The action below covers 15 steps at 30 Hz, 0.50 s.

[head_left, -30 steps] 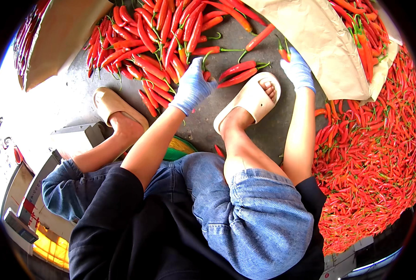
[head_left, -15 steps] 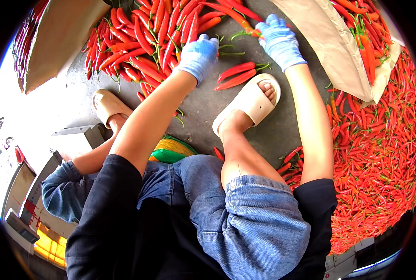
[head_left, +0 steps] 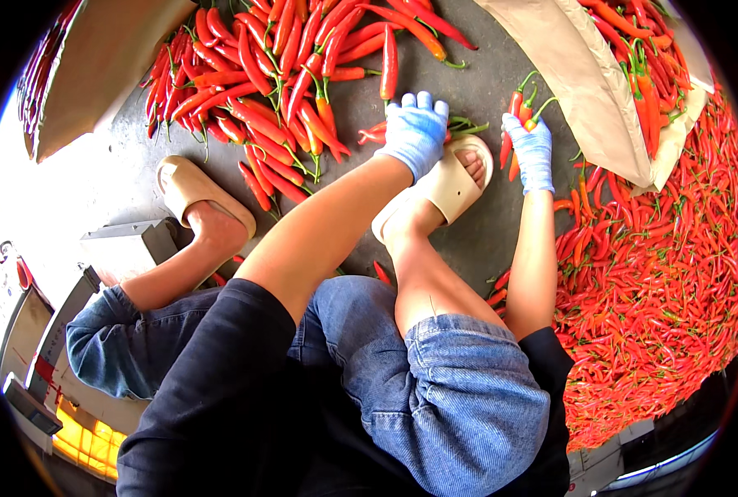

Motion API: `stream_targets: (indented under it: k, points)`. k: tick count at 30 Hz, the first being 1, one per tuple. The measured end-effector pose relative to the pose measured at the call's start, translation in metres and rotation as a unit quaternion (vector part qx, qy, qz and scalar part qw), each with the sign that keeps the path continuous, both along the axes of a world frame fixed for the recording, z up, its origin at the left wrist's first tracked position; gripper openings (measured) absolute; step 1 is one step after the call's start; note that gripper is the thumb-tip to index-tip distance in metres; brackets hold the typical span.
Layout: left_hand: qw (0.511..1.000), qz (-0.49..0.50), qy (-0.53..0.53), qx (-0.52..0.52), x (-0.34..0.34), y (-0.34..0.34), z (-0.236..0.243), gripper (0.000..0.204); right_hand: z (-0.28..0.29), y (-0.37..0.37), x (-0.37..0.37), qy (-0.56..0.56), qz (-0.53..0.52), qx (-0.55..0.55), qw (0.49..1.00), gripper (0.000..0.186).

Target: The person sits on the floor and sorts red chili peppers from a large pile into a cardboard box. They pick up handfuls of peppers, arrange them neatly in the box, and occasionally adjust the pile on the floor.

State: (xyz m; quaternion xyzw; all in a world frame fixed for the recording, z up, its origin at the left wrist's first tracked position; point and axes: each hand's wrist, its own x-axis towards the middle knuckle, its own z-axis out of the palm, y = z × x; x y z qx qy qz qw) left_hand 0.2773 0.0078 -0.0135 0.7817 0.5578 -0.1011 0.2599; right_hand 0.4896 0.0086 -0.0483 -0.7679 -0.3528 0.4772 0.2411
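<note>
While the right hand [head_left: 529, 149] is pinching a few red peppers [head_left: 515, 103] near the brown paper [head_left: 584, 99], the left hand [head_left: 417, 132] is covering other peppers [head_left: 373, 133] on the floor [head_left: 493, 236] by a sandal [head_left: 456, 189] (whether it is gripping them, one cannot tell).

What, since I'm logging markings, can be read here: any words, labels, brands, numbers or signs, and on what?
None can be read.
Pale flat panel with red patch, lower left: small marks, too blurred to read.
Creased brown paper, upper right: no lettering visible.
Blue-and-white gloved left hand and right hand: no lettering visible.
</note>
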Motion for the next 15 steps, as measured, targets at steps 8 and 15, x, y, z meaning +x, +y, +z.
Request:
stream_targets:
  k: [8,15]
  points:
    - [0.987,0.071,-0.140,-0.024,-0.044,-0.005,0.019,0.036,0.020,0.021,-0.042,-0.050,0.130,0.119,0.983,0.029]
    - [0.851,0.310,-0.419,-0.060,-0.113,-0.032,0.029,0.050,0.023,0.076,-0.128,-0.199,0.602,0.378,0.674,0.044]
